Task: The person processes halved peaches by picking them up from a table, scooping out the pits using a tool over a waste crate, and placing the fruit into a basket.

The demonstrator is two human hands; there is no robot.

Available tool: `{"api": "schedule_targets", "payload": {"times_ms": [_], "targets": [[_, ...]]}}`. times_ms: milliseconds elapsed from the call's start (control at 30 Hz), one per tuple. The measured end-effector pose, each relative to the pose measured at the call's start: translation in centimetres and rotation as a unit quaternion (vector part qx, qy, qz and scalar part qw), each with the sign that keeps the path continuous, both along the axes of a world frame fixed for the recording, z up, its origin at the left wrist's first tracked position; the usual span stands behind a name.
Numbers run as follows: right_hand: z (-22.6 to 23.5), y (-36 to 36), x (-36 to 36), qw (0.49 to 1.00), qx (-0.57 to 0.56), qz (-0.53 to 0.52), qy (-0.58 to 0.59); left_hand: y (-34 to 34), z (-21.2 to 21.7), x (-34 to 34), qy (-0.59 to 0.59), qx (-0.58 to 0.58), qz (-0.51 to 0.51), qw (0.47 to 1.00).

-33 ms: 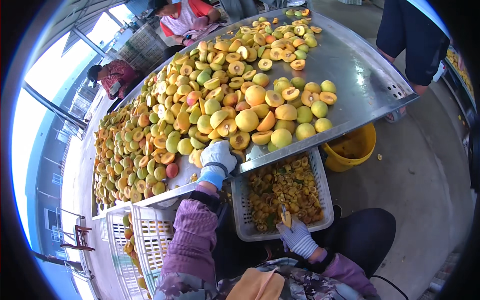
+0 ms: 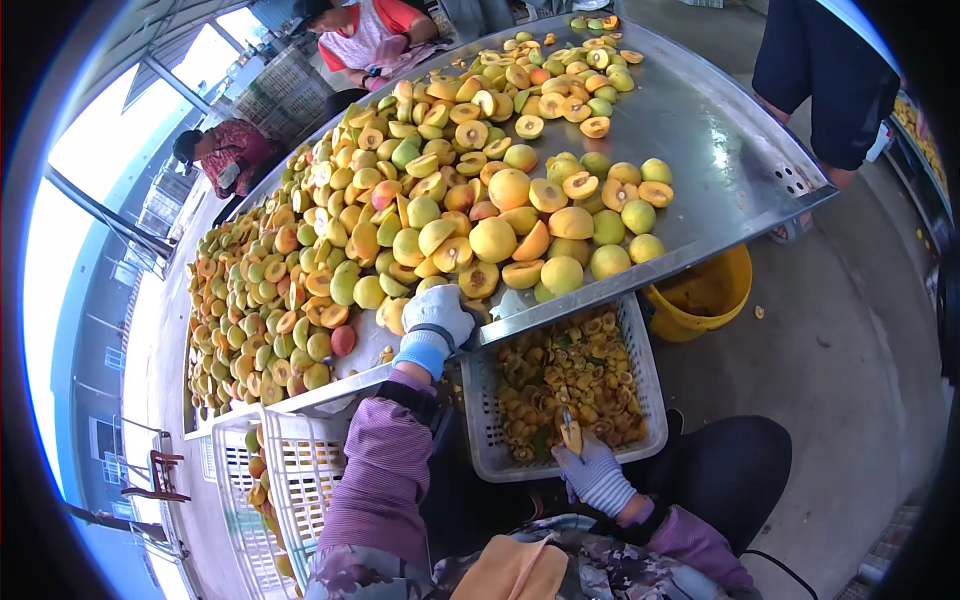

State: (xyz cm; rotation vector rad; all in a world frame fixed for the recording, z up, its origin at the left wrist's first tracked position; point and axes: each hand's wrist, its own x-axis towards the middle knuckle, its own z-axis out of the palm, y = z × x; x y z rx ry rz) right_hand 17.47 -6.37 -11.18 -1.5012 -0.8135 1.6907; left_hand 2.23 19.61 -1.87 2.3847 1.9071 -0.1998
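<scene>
My left hand [image 2: 438, 312], in a pale knitted glove, rests at the front edge of the metal table against a heap of yellow-green peaches [image 2: 493, 241], many cut in half with orange flesh showing. Its fingers are hidden from me, so what they hold, if anything, does not show. My right hand [image 2: 598, 474], in a striped glove, is closed around a short pitting tool [image 2: 571, 432] with a metal tip and a yellowish handle. The tool points up over a white crate [image 2: 478, 440] holding brown-yellow fruit scraps [image 2: 560, 375].
A yellow bucket [image 2: 706, 322] stands under the table's [image 2: 700, 150] right front edge. White crates [image 2: 308, 470] with peaches are at lower left. Two co-workers [image 2: 365, 40] sit beyond the table's far left side. Another person's legs [image 2: 820, 90] stand at the far right.
</scene>
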Motion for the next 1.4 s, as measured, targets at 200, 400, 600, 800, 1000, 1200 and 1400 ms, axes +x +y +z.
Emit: {"api": "schedule_targets", "payload": {"times_ms": [200, 400, 600, 800, 1000, 1200, 1400], "targets": [[0.5, 0.0, -0.2, 0.943, 0.221, -0.040, -0.247, -2.5, -0.6, -2.3, -0.366, 0.045, 0.036, 0.929], [3.2, 0.2, -0.5, 0.862, 0.328, -0.044, -0.384, -11.8, -1.0, -1.0, -0.723, -0.224, 0.019, 0.653], [3.7, 0.0, -1.7, 0.824, 0.349, 0.025, -0.445, -17.2, -1.0, 0.3, -0.725, -0.294, 0.092, 0.616], [4.6, -0.6, -2.2, 0.845, 0.289, 0.104, -0.437, -19.0, -1.9, 0.9, -0.765, -0.285, 0.057, 0.574], [5.5, -1.0, -2.9, 0.869, 0.298, 0.089, -0.384, -19.8, -1.4, 1.7, -0.738, -0.183, 0.116, 0.639], [4.6, -1.0, -2.6, 0.898, 0.305, 0.124, -0.292, -19.5, -1.3, 1.1, -0.743, -0.238, 0.104, 0.617], [6.7, -0.7, -0.9, 0.962, 0.093, 0.187, 0.176, -18.5, -1.6, 0.6, -0.762, -0.310, 0.004, 0.569]]}}
